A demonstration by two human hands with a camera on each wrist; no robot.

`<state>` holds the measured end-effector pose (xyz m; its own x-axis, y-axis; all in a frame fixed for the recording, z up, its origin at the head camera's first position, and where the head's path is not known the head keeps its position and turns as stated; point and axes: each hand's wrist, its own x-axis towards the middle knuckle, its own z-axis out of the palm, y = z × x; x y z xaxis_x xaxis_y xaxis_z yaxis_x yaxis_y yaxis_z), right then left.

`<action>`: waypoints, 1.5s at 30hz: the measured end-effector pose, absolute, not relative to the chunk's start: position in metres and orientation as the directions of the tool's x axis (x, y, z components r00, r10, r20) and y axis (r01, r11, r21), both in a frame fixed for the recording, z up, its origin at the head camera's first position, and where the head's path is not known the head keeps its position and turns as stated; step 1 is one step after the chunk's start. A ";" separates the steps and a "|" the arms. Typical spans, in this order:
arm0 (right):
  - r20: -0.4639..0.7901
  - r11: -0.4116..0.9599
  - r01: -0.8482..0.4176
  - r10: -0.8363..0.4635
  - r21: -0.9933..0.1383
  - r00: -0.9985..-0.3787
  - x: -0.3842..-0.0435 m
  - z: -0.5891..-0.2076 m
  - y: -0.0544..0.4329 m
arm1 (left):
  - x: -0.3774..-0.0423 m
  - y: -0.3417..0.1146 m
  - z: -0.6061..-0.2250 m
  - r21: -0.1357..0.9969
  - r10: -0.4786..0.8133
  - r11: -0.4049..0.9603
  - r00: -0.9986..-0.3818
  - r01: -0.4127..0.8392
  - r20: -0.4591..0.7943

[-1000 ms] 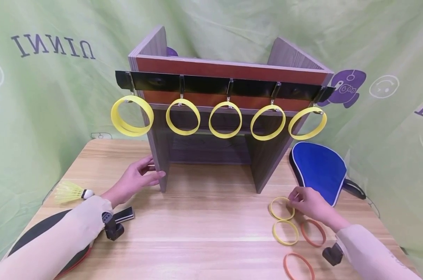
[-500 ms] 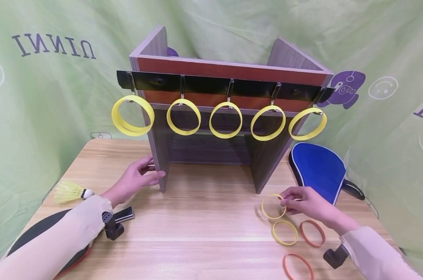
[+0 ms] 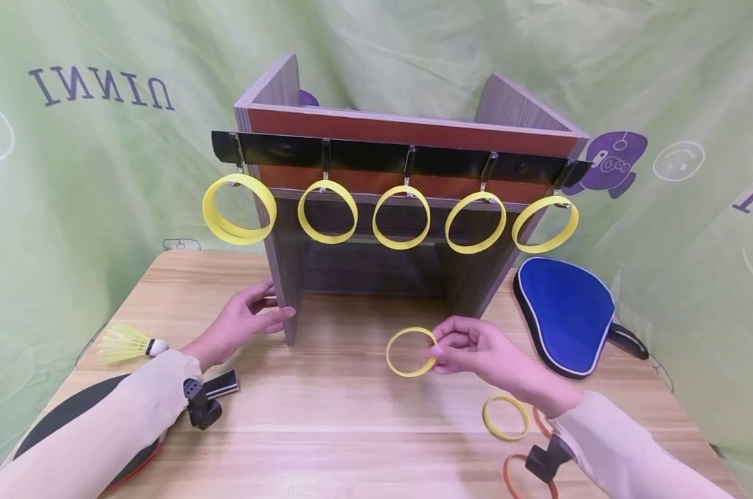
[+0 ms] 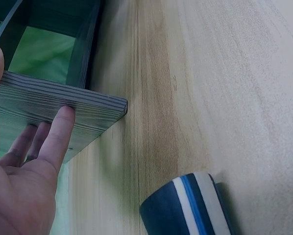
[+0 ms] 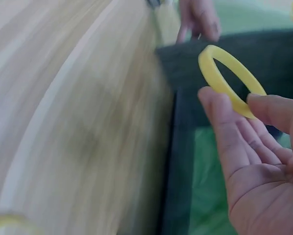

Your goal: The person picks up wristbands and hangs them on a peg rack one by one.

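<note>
In the head view my left hand (image 3: 245, 319) holds the front edge of the left side panel (image 3: 282, 277) of a grey wooden shelf unit, thumb on one face and fingers on the other. My right hand (image 3: 476, 350) pinches a thin yellow wristband (image 3: 397, 371) between thumb and fingers, raised in front of the shelf's opening. The right wrist view shows this yellow wristband (image 5: 212, 73) tilted at the fingertips. Several yellow wristbands (image 3: 209, 208) hang from metal hooks along a black strip (image 3: 364, 154) on the shelf's red front board.
One yellow wristband (image 3: 485, 416) and two orange wristbands (image 3: 507, 478) lie at the right, one partly behind my sleeve. A blue paddle case (image 3: 563, 312) lies behind them. At the left are a yellow shuttlecock (image 3: 123, 343), a dark box-like object (image 3: 223, 382) and a black round-ended cover (image 3: 71, 409).
My right hand has picked the yellow wristband up off the table and carried it left to the front of the shelf. The left hand stays on the panel.
</note>
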<state>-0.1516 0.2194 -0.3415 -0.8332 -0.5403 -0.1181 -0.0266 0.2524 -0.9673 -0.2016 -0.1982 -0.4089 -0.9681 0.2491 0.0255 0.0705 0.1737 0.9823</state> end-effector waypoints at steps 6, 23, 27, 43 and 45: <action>-0.031 0.122 -0.046 -0.564 -0.991 -0.825 -0.152 -0.320 0.180 | -0.199 -0.205 -0.407 0.981 0.243 0.179 -0.970 0.072 0.027; 0.236 -0.080 -0.224 -0.452 -0.971 -0.860 -0.142 -0.239 0.127 | -0.203 -0.196 -0.412 0.985 0.238 0.163 -0.971 0.058 0.018; 0.276 -0.142 -0.239 -0.410 -0.961 -0.869 -0.146 -0.233 0.112 | -0.203 -0.199 -0.412 0.984 0.239 0.169 -0.971 0.055 0.013; 0.279 -0.250 -0.209 -0.291 -0.945 -0.915 -0.158 -0.227 0.070 | -0.201 -0.200 -0.404 0.981 0.238 0.190 -0.971 0.043 -0.003; 0.273 -0.237 -0.208 -0.288 -0.949 -0.918 -0.158 -0.227 0.068 | -0.201 -0.199 -0.405 0.982 0.245 0.182 -0.970 0.044 -0.001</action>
